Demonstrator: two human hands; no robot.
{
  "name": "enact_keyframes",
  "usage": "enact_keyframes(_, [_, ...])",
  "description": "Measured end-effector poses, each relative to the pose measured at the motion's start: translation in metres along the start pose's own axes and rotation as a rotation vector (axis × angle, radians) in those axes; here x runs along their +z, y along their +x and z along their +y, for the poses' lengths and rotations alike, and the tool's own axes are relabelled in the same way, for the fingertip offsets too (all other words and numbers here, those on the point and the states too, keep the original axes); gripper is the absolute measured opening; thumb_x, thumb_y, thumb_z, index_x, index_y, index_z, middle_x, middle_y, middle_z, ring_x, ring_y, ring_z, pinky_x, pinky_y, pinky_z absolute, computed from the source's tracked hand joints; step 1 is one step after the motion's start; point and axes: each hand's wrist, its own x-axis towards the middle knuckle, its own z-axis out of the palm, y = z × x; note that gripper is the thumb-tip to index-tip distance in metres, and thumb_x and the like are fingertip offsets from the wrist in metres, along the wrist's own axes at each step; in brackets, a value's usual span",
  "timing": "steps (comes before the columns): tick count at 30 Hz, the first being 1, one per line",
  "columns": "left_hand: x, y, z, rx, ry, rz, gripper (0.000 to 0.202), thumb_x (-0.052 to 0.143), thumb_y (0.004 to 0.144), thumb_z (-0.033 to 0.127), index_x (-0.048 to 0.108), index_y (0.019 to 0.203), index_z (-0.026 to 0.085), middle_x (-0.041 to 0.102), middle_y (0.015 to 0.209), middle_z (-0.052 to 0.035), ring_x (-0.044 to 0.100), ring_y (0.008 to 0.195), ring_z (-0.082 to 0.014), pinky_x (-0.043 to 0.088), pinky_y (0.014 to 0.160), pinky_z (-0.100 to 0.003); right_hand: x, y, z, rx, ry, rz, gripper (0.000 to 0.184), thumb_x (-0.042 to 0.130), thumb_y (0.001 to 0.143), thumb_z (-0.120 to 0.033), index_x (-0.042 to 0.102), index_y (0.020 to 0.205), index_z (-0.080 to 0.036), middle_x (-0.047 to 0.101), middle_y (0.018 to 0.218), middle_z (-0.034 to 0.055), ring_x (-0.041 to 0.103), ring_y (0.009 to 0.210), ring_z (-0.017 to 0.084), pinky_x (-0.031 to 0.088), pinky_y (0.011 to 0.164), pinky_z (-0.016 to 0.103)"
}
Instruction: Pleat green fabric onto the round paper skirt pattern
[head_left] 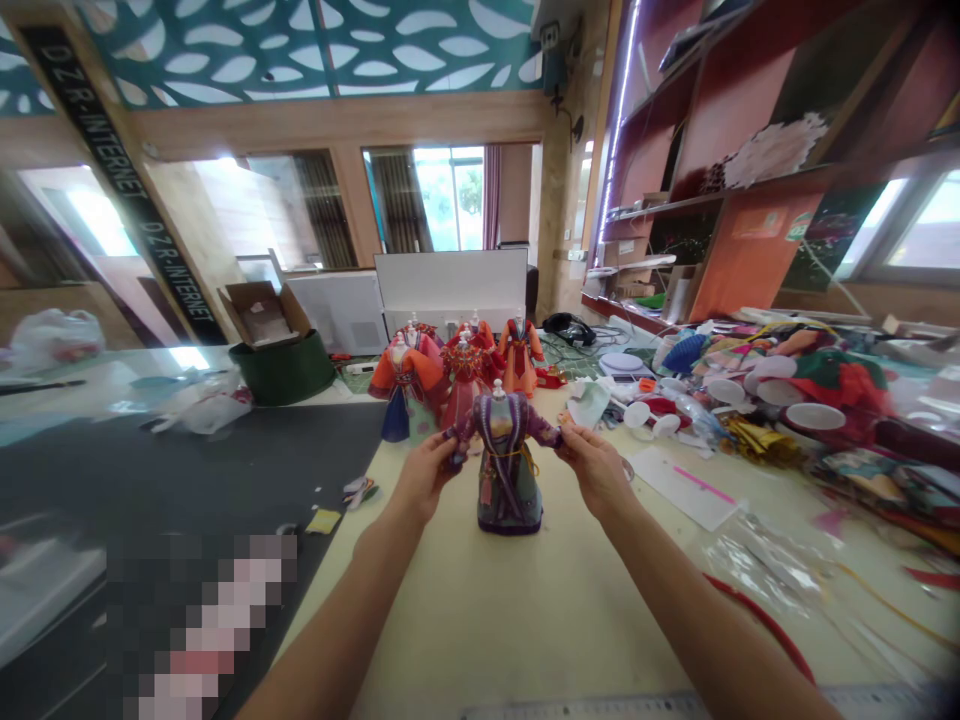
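On the cream table (480, 640): left hand (424, 478), fingers pinching one sleeve; purple costume (508, 480), upright on its stand between the hands, base on the table; right hand (596, 470), fingers pinching the other sleeve. Behind, red and orange costumes (519, 355). Far right, white dishes (780, 392).

A craft workshop, with costumed dress forms (465, 375) and fabric scraps (757, 365).

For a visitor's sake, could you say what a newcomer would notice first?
The purple miniature robe on a stand dominates centre table, its sleeves held by the left hand and right hand. Just behind stand orange and red costumed figures. At right, bright fabric scraps heap up.
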Motion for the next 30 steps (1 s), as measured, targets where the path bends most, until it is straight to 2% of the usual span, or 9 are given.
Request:
enact_keyframes(8, [-0.005,0.009,0.012,0.152,0.090,0.109,0.025,0.074,0.059,0.024,0.062,0.079,0.013,0.064,0.064,0.0007,0.057,0.053,-0.0082,0.045,0.053,-0.020,-0.014,-0.006,-0.022,-0.263,-0.192,0.153,0.020,0.070,0.065,-0.035,0.066,0.070,-0.016,0.060,0.064,-0.0013,0.050,0.065,0.013,0.039,0.067,0.028])
enact_keyframes(14, [-0.002,0.014,0.015,0.197,0.100,0.140,0.028,0.071,0.061,0.025,0.061,0.084,0.013,0.064,0.068,-0.0005,0.058,0.053,-0.0088,0.047,0.054,-0.022,-0.016,-0.015,-0.027,-0.336,-0.213,0.189,0.022,0.067,0.069,-0.038,0.060,0.069,-0.017,0.056,0.060,-0.0026,0.047,0.058,0.011,0.037,0.057,0.025])
enact_keyframes(18, [-0.001,0.019,0.013,0.217,0.092,0.161,0.027,0.068,0.065,0.023,0.060,0.089,0.014,0.065,0.071,-0.0004,0.058,0.055,-0.0089,0.048,0.059,-0.024,-0.015,-0.021,-0.030,-0.332,-0.160,0.178,0.024,0.065,0.072,-0.039,0.058,0.069,-0.017,0.051,0.053,-0.0038,0.044,0.051,0.009,0.034,0.051,0.023])
enact_keyframes(22, [0.001,0.017,0.013,0.192,0.065,0.171,0.024,0.068,0.066,0.022,0.060,0.087,0.015,0.063,0.068,0.0015,0.058,0.054,-0.0089,0.047,0.056,-0.021,-0.016,-0.025,-0.033,-0.291,-0.057,0.126,0.024,0.065,0.072,-0.039,0.055,0.071,-0.017,0.045,0.044,-0.0065,0.038,0.042,0.007,0.029,0.045,0.022])
enact_keyframes(26, [0.003,0.008,0.018,0.075,0.001,0.139,0.009,0.061,0.073,0.021,0.057,0.075,0.014,0.062,0.062,0.0006,0.060,0.053,-0.0115,0.049,0.055,-0.024,-0.017,-0.027,-0.036,-0.199,0.065,0.045,0.023,0.066,0.070,-0.038,0.053,0.072,-0.019,0.042,0.041,-0.0082,0.039,0.039,0.007,0.030,0.044,0.022])
enact_keyframes(30, [0.000,0.002,0.021,-0.084,-0.073,0.108,0.010,0.053,0.081,0.019,0.054,0.073,0.014,0.063,0.062,-0.0023,0.062,0.055,-0.0133,0.051,0.057,-0.027,-0.018,-0.029,-0.036,-0.096,0.146,-0.012,0.024,0.069,0.067,-0.036,0.055,0.077,-0.019,0.044,0.048,-0.0082,0.042,0.039,0.007,0.032,0.042,0.021])
